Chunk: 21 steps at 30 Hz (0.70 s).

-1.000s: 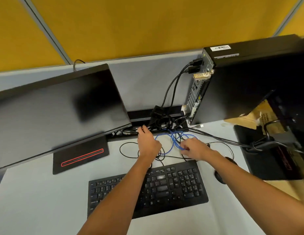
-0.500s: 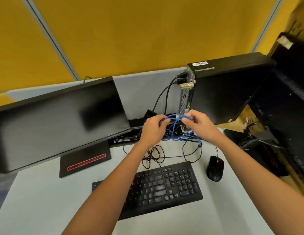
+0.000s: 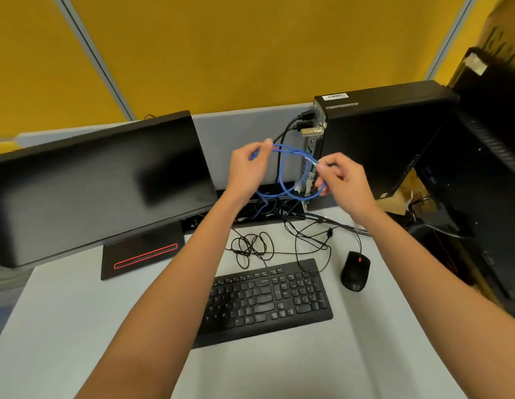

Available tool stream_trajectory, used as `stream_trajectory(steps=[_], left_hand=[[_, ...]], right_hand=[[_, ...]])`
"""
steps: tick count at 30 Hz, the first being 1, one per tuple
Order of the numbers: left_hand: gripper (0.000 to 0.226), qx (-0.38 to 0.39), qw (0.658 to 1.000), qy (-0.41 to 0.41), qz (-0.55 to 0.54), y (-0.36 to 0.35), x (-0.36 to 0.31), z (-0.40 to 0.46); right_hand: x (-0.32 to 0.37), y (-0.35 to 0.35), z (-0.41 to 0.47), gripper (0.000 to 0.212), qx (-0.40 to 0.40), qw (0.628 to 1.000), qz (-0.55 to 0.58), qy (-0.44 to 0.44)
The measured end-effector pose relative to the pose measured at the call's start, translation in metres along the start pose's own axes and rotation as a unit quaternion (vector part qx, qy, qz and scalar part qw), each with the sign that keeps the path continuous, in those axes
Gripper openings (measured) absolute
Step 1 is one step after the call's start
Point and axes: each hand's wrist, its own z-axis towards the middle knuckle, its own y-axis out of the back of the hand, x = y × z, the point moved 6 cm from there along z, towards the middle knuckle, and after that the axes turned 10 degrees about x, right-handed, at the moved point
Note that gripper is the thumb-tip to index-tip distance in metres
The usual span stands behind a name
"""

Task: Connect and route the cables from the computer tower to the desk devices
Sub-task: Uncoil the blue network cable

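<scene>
A thin blue cable (image 3: 282, 177) hangs in loose loops in the air between both hands, in front of the rear panel of the black computer tower (image 3: 374, 145). My left hand (image 3: 247, 171) pinches one part of it near the top left. My right hand (image 3: 342, 177) pinches its pale plug end close to the tower's ports. Black cables (image 3: 288, 133) are plugged into the tower's upper rear sockets. Below lie a black keyboard (image 3: 265, 300) and a black mouse (image 3: 355, 270), their thin black cords (image 3: 250, 246) tangled on the desk.
A black monitor (image 3: 98, 182) on a red-trimmed base (image 3: 144, 254) stands at the left. A second dark screen or case (image 3: 492, 174) fills the right edge. A cable slot (image 3: 210, 223) runs along the desk's back. Yellow partition walls stand behind.
Both hands rose from the desk, lifting the blue cable up to the tower's rear panel, then spread apart so its loops opened. The view tilted upward.
</scene>
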Motion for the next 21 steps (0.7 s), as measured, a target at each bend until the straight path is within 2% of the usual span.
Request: stream_trajectory(steps=[2, 5, 8, 11, 13, 15, 18, 19, 21], left_hand=[[0.021, 0.008, 0.994, -0.015, 0.111, 0.007, 0.015, 0.004], [0.025, 0.099, 0.967, -0.027, 0.234, -0.014, 0.031, -0.001], [0.019, 0.11, 0.969, -0.069, 0.208, -0.032, 0.026, -0.004], [0.012, 0.135, 0.986, -0.006, 0.096, -0.033, 0.031, 0.001], [0.012, 0.121, 0.99, 0.047, 0.049, -0.025, 0.038, 0.004], [0.018, 0.094, 0.992, 0.066, 0.043, -0.014, 0.042, 0.006], [0.028, 0.063, 0.991, 0.068, 0.097, -0.002, 0.04, 0.008], [0.028, 0.044, 0.988, 0.07, 0.129, 0.002, 0.039, 0.008], [0.025, 0.003, 0.979, 0.065, 0.191, 0.011, 0.034, 0.008]], right_hand=[[0.003, -0.001, 0.001, 0.01, -0.035, 0.999, 0.018, 0.0], [-0.002, -0.022, 0.008, 0.008, -0.005, 0.999, 0.028, -0.032], [-0.014, -0.043, 0.015, 0.009, 0.024, 0.996, 0.041, -0.069], [-0.024, -0.046, 0.019, 0.021, 0.02, 0.996, -0.018, -0.085], [-0.028, -0.045, 0.021, 0.029, 0.047, 0.993, -0.018, -0.107], [-0.029, -0.045, 0.022, 0.032, 0.088, 0.987, 0.034, -0.126], [-0.023, -0.041, 0.028, 0.02, 0.106, 0.971, 0.173, -0.128], [-0.022, -0.039, 0.03, 0.022, 0.106, 0.97, 0.179, -0.124], [-0.024, -0.032, 0.033, 0.022, 0.094, 0.981, 0.123, -0.114]])
